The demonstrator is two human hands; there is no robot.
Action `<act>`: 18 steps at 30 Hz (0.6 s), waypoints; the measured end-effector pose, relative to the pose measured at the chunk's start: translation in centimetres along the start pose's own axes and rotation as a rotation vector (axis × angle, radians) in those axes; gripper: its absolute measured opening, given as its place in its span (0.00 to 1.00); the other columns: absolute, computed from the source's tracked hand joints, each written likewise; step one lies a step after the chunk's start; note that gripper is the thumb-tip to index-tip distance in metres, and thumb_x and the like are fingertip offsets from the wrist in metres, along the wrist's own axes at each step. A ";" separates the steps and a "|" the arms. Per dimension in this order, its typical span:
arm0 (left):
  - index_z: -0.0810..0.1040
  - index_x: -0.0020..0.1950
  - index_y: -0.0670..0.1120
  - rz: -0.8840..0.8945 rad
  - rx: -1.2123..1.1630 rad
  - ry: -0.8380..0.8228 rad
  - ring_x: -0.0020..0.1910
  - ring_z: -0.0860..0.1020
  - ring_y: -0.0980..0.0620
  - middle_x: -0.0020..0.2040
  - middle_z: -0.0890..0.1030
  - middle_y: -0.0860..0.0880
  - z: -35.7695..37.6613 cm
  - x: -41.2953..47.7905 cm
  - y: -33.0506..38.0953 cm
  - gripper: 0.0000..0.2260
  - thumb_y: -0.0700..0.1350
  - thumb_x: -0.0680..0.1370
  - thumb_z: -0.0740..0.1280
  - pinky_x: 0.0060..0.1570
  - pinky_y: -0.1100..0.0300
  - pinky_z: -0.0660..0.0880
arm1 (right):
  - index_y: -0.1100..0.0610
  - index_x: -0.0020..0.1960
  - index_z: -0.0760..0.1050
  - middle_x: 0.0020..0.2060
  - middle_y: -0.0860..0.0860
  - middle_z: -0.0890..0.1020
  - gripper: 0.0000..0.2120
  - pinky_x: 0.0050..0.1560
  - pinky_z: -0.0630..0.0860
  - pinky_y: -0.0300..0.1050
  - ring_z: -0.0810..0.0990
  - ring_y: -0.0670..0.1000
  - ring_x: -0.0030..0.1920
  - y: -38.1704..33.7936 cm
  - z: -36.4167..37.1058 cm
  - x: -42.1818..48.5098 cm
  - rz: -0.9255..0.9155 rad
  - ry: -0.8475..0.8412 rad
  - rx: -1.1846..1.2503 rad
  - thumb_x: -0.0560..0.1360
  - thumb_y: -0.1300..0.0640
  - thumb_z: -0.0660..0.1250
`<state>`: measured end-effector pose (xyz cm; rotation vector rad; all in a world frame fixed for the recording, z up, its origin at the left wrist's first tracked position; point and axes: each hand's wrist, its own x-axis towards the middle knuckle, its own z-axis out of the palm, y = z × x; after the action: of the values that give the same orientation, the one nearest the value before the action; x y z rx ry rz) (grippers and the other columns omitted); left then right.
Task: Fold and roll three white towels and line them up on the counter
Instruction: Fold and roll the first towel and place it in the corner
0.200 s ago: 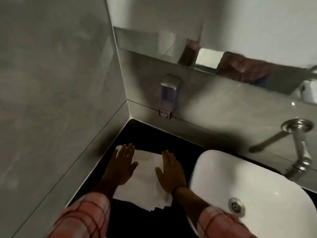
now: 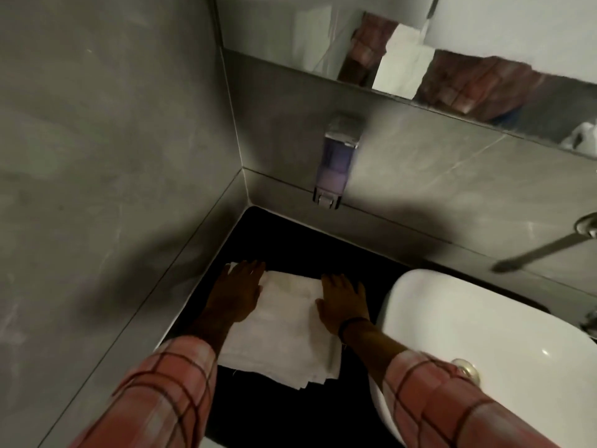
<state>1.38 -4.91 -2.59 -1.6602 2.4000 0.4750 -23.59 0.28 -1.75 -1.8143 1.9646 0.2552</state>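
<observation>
A white towel (image 2: 284,331) lies flat on the black counter (image 2: 290,240), in the corner between the grey tiled wall (image 2: 97,156) on the left and the white basin (image 2: 484,334) on the right. The towel is folded in several layers; the edges of the layers show as small steps at its near right corner. It is not rolled.

Both hands are on the towel with palms down and fingers stretched out, grasping nothing. The left hand (image 2: 237,294) presses on the left side of the towel, and its fingertips reach the far left corner. The right hand (image 2: 342,302) presses on the right side, near the far right edge, and part of it seems to lie over the edge onto the counter, but the picture is dark there and I cannot be sure. A dark band is around the right wrist. Both arms wear sleeves (image 2: 168,392) with a pink and dark check pattern.

On the back wall, above the counter, a soap dispenser (image 2: 337,163) is fixed. A metal tap (image 2: 549,247) comes from the wall over the basin. Higher up, a mirror (image 2: 290,33) reflects the checked sleeves and some white cloth
</observation>
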 end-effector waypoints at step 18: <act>0.73 0.50 0.68 0.098 -0.047 0.003 0.42 0.80 0.60 0.46 0.81 0.62 -6.3 -8.2 -3.7 0.10 0.61 0.71 0.70 0.38 0.66 0.71 | 0.46 0.49 0.71 0.40 0.43 0.80 0.11 0.40 0.77 0.39 0.78 0.41 0.39 1.1 -2.1 -9.9 -0.219 0.064 0.492 0.71 0.45 0.69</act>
<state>8.01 -1.21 5.42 -1.5684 2.5000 0.5485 -24.78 8.38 4.30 -1.6956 1.6587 -0.3326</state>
